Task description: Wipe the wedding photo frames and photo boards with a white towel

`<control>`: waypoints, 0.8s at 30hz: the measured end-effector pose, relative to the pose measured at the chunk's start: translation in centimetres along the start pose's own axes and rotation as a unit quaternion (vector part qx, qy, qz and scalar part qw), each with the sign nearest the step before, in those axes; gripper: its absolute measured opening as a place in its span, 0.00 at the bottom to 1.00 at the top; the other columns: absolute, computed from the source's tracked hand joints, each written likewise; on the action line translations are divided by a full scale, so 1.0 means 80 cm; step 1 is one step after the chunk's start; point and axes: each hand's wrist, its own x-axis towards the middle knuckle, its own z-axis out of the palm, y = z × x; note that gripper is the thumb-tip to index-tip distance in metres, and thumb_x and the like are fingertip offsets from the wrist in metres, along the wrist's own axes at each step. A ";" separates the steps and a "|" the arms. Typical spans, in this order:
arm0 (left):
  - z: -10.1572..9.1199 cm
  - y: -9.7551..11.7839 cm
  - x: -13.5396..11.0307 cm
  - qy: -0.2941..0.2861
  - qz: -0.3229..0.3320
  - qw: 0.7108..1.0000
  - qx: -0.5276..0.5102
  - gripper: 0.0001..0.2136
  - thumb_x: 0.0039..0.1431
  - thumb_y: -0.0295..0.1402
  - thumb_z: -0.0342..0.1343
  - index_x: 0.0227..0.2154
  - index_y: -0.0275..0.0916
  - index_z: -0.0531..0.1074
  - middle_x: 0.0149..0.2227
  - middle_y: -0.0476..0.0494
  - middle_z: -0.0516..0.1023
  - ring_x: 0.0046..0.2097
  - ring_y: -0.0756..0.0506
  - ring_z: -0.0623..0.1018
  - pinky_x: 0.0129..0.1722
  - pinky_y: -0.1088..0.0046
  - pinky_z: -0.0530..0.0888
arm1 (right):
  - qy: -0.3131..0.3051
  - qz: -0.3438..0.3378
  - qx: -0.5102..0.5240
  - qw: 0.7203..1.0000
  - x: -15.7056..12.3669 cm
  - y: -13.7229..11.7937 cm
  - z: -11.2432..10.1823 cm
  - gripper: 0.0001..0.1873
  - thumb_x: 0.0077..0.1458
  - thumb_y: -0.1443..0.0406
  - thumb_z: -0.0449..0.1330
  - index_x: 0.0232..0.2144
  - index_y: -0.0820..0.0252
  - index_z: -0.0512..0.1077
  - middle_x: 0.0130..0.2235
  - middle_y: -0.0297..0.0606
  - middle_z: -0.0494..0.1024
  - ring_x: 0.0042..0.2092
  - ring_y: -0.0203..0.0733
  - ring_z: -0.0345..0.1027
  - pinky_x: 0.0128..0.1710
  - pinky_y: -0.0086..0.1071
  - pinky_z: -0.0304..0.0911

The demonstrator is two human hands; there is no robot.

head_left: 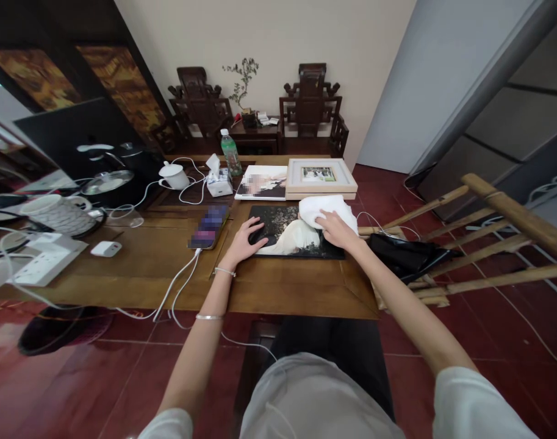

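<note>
A dark photo panel (282, 239) showing a white gown lies flat on the wooden table in front of me. My left hand (245, 242) rests with fingers spread at its left edge, touching it and holding nothing. On the panel's upper right part is a bunched white cloth (321, 210). My right hand (337, 229) grips this cloth and presses it down, with some fingers hidden in its folds. Just behind the panel lie a pale wooden picture frame (345, 177) and a flat photo print (261, 183), side by side.
Left on the wooden table (278, 292) are a charging phone (209, 227), tissue box (219, 183), green-labelled bottle (231, 153), lidded white cup (175, 177), power strip (49, 259) and loose cables. A bamboo chair (470, 262) with a black bag (404, 257) stands at right.
</note>
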 end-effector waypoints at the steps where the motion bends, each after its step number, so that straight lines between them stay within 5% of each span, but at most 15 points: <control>1: 0.000 0.000 0.000 0.004 0.002 1.000 0.001 0.21 0.54 0.42 0.59 0.48 0.38 0.72 0.58 0.36 0.67 0.61 0.38 0.65 0.61 0.54 0.61 | -0.001 -0.007 0.005 1.000 -0.012 -0.007 0.000 0.25 0.47 0.78 0.48 0.48 0.67 0.69 0.55 0.57 0.67 0.60 0.56 0.56 0.57 0.53 0.51; 7: 0.001 0.007 0.000 0.048 0.012 0.999 0.005 0.14 0.53 0.42 0.60 0.39 0.39 0.76 0.51 0.38 0.73 0.55 0.39 0.71 0.56 0.55 0.67 | -0.002 -0.079 0.034 0.996 -0.090 -0.058 -0.005 0.24 0.44 0.80 0.48 0.42 0.63 0.73 0.59 0.51 0.65 0.64 0.55 0.49 0.60 0.58 0.45; 10: 0.003 0.009 0.001 0.048 0.008 0.999 0.011 0.13 0.54 0.41 0.59 0.40 0.39 0.75 0.51 0.38 0.73 0.54 0.40 0.71 0.56 0.56 0.67 | 0.008 -0.084 0.047 0.995 -0.103 -0.068 -0.006 0.24 0.44 0.80 0.48 0.40 0.64 0.73 0.58 0.52 0.66 0.64 0.55 0.50 0.60 0.56 0.45; 20: 0.005 0.005 -0.003 0.018 -0.012 1.000 0.020 0.21 0.57 0.44 0.56 0.49 0.39 0.72 0.57 0.38 0.68 0.59 0.39 0.67 0.60 0.57 0.63 | 0.013 0.019 0.035 0.999 -0.007 -0.021 0.005 0.26 0.47 0.77 0.49 0.49 0.66 0.68 0.55 0.57 0.68 0.63 0.54 0.52 0.58 0.55 0.48; 24: 0.005 0.009 -0.004 0.021 -0.022 0.999 0.017 0.22 0.56 0.45 0.57 0.49 0.38 0.72 0.58 0.37 0.68 0.59 0.38 0.68 0.59 0.57 0.64 | 0.007 0.030 0.024 0.999 -0.002 -0.025 0.005 0.27 0.47 0.78 0.48 0.50 0.67 0.68 0.55 0.57 0.68 0.63 0.55 0.50 0.59 0.57 0.45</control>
